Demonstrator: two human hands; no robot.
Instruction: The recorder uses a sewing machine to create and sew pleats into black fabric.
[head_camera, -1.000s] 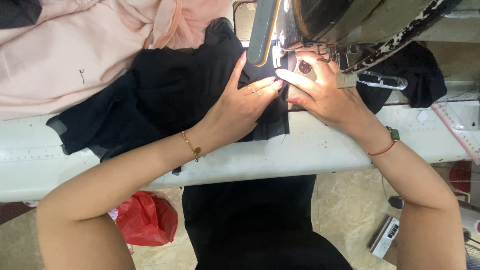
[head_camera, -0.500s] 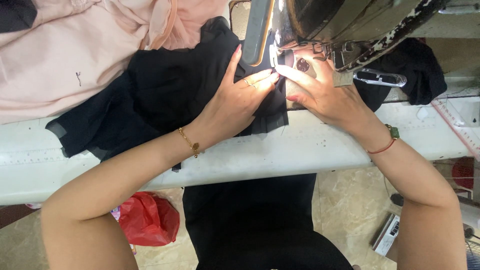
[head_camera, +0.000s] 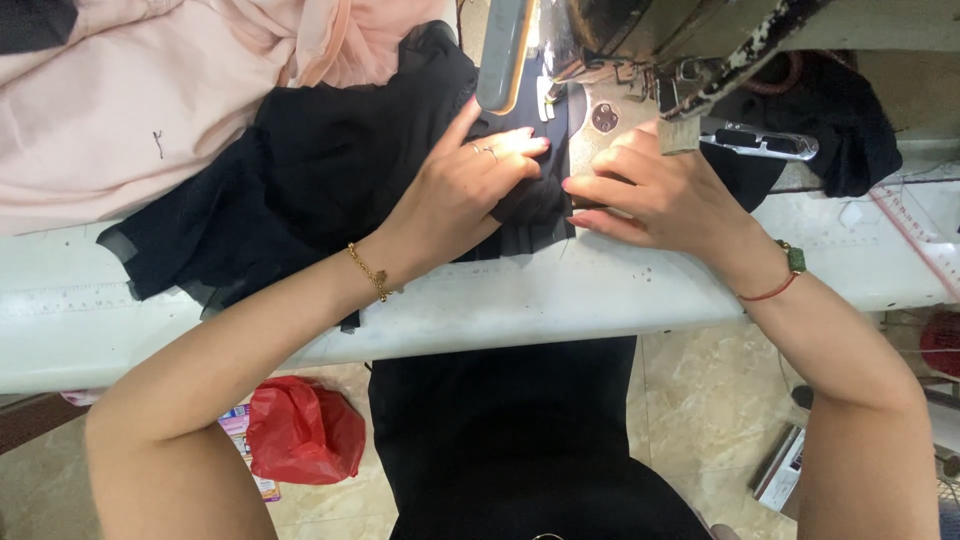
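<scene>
Both hands have drawn back toward the table edge since half a second ago, and the right fingers, then stretched to the needle, now curl in.

Left hand (head_camera: 455, 190): lies palm down on the black fabric (head_camera: 300, 190), fingers nearly flat and close together, tips pointing to 2 o'clock under the sewing machine (head_camera: 640, 40). It presses the cloth rather than grips it. Rings on two fingers; gold bracelet (head_camera: 368, 272) at the wrist.

Right hand (head_camera: 660, 195): at 3 o'clock from the left hand, fingers half bent, tips meeting the folded edge of the fabric. It may be pinching the edge, though the contact is hidden by the knuckles, so I cannot tell for certain. Red cord with green bead (head_camera: 785, 275) at the wrist.

Black fabric: spread across the white table (head_camera: 560, 300) from 9 o'clock of the hands up to the machine's foot, a bunched fold between the two hands, one sheer corner hanging at the table's near edge.

Pink cloth (head_camera: 150, 100): heaped at 10 o'clock, touching the black fabric's far edge.

Metal plate (head_camera: 600, 125): at 12 o'clock of the right hand, partly covered by cloth.

Red bag (head_camera: 305, 430): on the tiled floor below the table, at 7 o'clock.
</scene>
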